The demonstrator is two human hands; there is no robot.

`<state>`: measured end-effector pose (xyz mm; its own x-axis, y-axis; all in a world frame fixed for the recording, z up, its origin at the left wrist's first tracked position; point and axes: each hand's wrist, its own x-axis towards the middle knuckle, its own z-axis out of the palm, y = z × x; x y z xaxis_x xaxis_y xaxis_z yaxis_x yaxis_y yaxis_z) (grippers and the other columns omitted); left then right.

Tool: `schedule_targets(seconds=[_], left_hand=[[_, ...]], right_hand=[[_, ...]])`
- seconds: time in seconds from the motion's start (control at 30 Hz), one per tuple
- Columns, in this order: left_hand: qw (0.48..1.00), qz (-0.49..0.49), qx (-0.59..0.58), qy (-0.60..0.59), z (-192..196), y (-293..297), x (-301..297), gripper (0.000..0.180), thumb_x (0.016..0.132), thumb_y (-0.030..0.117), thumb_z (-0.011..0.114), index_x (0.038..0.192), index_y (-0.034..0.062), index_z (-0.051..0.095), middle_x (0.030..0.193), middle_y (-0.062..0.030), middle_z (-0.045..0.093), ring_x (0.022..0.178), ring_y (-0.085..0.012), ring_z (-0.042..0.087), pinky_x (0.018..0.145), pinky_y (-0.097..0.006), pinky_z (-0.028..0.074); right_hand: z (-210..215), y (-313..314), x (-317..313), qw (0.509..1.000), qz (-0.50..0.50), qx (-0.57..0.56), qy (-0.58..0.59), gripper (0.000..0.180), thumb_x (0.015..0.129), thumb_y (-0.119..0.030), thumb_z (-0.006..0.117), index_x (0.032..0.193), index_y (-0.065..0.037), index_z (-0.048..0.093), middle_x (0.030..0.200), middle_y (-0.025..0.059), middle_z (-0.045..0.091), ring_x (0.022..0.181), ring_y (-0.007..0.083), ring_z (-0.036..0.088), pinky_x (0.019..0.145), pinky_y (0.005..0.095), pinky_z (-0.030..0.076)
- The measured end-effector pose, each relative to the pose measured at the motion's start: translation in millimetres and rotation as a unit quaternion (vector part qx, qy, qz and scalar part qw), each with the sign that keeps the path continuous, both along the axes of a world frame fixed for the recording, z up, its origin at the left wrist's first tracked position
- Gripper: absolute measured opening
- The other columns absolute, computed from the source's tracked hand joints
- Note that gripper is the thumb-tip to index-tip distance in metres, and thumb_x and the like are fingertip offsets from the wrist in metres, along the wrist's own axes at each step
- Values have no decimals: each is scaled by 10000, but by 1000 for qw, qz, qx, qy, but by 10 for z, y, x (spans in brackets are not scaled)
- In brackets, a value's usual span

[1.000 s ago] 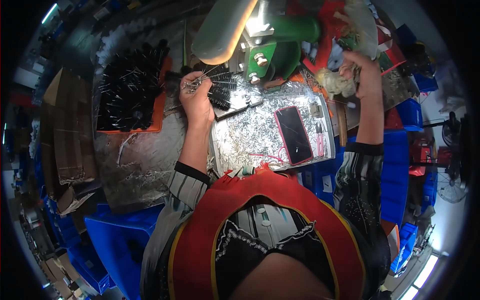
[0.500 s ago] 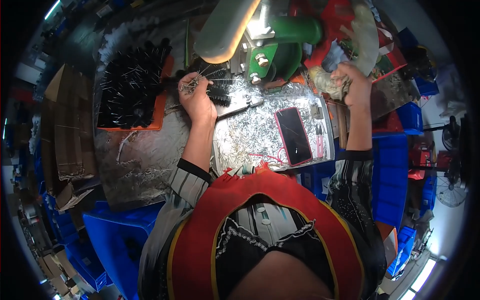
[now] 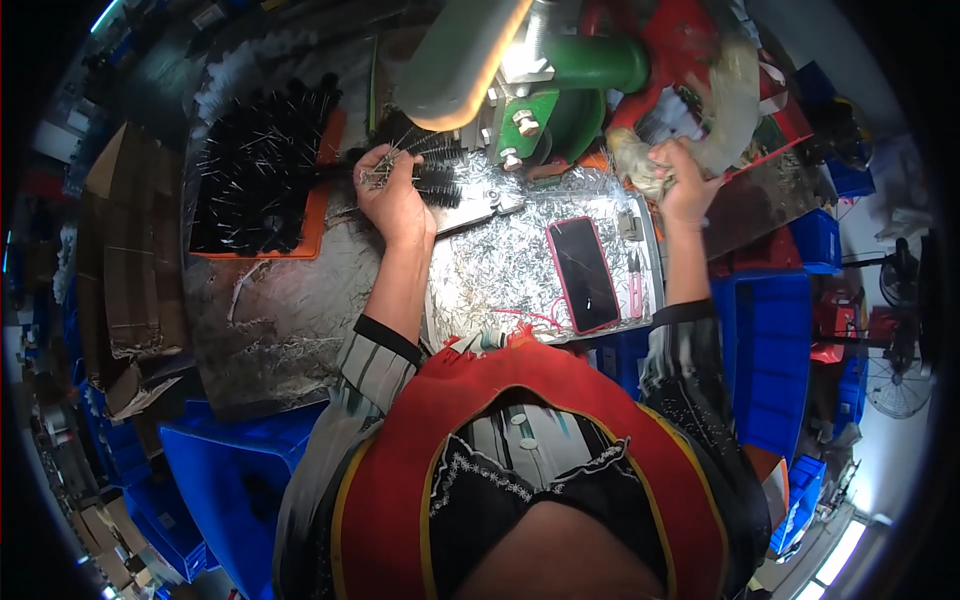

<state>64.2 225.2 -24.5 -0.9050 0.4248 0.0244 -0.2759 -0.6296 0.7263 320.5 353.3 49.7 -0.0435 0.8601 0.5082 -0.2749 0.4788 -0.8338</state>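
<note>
My left hand (image 3: 394, 205) is closed around the wire stems of several black-bristled wire brushes (image 3: 437, 187). Their bristle ends point right, toward the foot of a green hand press (image 3: 600, 62). On the press's right side, my right hand (image 3: 686, 185) grips a curved red handle (image 3: 683, 40) where dirty off-white cloth (image 3: 735, 95) is wrapped round it. Below the press lies a shallow tray (image 3: 657, 243) strewn with shiny metal clippings. A dark-screened phone (image 3: 585, 272) in a pink case and pink-handled thread snips (image 3: 635, 285) rest in it.
At the left, an orange bin (image 3: 314, 228) is heaped with black brushes (image 3: 258, 170). A cardboard box (image 3: 140, 265) stands beyond it. Blue bins stand low on the left (image 3: 215, 460) and right (image 3: 768, 350). A lamp head (image 3: 450, 65) hangs over the press.
My right hand has moved left and slightly down, and the cloth-wrapped handle has shifted with it. My left hand with the brushes stays almost where it was.
</note>
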Motion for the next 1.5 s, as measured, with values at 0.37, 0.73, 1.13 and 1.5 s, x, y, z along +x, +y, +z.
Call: schedule_targets(seconds=[0.37,0.73,1.13,1.5], left_hand=[[963,-162,-131,172,197,-238,40,394,772,10,615,1065,74,360,860,-37,486,772,-95,472,685,-231,417],[990,-107,13,90,4,-177,0,418,715,-119,620,1002,80,391,826,-50,536,740,-109,528,687,-217,460],[994,-71,23,82,-57,-131,-33,411,732,-116,604,1016,77,379,859,-82,536,724,-140,554,645,-259,507],[994,-71,1,82,-24,-124,-30,415,728,-114,609,1023,73,384,871,-92,527,708,-142,552,634,-257,510]], right_hand=[[-168,85,13,996,80,-35,32,59,740,-11,594,693,4,561,641,70,555,578,153,559,488,248,449],[-102,87,43,995,70,-63,27,50,717,-10,613,711,4,566,624,81,564,553,161,564,469,261,442],[1065,107,86,950,49,-225,-210,208,716,-182,621,598,-36,533,472,76,489,445,173,504,479,274,407],[1016,49,28,948,51,-241,-201,213,713,-170,620,575,-48,514,481,74,487,434,172,494,457,276,395]])
